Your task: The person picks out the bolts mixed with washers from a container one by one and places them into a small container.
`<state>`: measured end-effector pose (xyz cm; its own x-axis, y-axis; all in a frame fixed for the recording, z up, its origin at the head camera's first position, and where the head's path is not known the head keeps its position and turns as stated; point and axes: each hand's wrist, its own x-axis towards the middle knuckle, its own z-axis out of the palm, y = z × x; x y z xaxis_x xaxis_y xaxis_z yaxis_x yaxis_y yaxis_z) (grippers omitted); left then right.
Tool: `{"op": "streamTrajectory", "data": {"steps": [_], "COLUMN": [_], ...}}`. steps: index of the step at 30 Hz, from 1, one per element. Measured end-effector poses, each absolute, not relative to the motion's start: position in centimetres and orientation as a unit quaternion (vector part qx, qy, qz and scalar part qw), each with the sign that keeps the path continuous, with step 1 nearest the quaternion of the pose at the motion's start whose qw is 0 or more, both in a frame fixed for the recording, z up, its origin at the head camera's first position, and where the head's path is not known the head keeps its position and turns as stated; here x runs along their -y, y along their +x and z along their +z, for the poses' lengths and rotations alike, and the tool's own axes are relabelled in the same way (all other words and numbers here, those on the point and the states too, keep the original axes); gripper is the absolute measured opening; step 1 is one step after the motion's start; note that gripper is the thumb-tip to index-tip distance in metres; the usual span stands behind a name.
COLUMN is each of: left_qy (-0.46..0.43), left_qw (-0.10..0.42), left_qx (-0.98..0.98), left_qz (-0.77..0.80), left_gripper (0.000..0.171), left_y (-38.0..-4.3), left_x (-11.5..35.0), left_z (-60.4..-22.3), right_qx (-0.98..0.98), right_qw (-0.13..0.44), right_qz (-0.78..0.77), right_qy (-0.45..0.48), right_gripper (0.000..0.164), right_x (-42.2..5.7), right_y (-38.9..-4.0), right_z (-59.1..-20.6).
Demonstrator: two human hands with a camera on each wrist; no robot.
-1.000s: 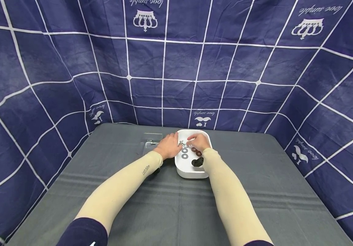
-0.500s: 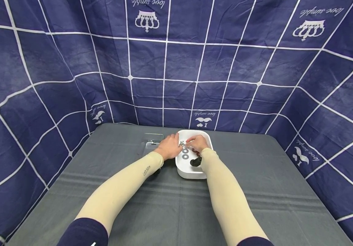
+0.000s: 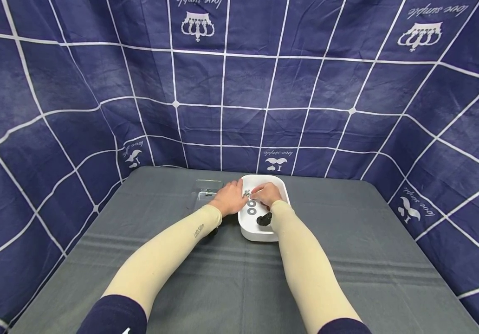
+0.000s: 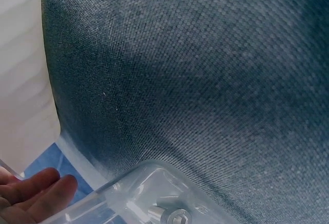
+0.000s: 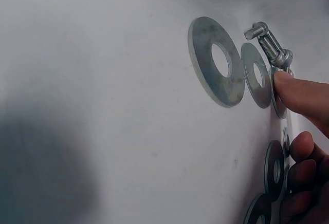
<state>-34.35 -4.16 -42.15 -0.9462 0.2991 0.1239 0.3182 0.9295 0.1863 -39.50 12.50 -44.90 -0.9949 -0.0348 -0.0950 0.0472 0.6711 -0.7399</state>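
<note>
A white tray point(image 3: 260, 235) holds metal hardware. On its left side, my left hand point(image 3: 229, 198) grips the wall, thumb over the rim and fingers along the outside. My right hand point(image 3: 268, 194) reaches into the tray. In the right wrist view its thumb point(image 5: 295, 93) presses at the edge of a flat grey washer point(image 5: 278, 100), while the other fingers curl below. Threaded metal bolts point(image 5: 272, 49) lie right beyond the thumb tip. Two more grey washers point(image 5: 216, 62) lie in the same row. I cannot tell whether the right hand pinches anything.
Darker washers point(image 5: 274, 167) lie beneath the right fingers. A clear plastic box point(image 3: 204, 199) with a metal bolt point(image 4: 177, 217) inside stands left of the tray. Grey cloth point(image 3: 206, 287) covers the table, with a blue checked curtain point(image 3: 243, 83) behind.
My right hand has shifted slightly left inside the tray, toward the bolts, and now covers the darker washers in the head view. The left hand stays at the tray's left side.
</note>
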Motion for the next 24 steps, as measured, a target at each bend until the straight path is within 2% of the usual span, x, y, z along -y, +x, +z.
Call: {"op": "streamTrajectory", "data": {"steps": [11,24], "left_qy": [-0.154,-0.154], "left_qw": [0.032,0.042], "left_qx": [0.983,0.982], "left_qz": [-0.095,-0.097], "left_gripper": [0.070,0.065], "left_y": [-34.14,-34.26], "left_x": [4.12,4.05], "left_z": [-42.07,-41.96], "right_qx": [-0.925,-0.941], "right_qw": [0.048,0.028], "right_qz": [-0.378,-0.338], "right_qy": [-0.011,-0.001], "right_gripper": [0.011,0.008], "right_x": [-12.44,-12.14], "right_y": [-39.47,-39.33], "right_z": [-44.90,-44.77]}}
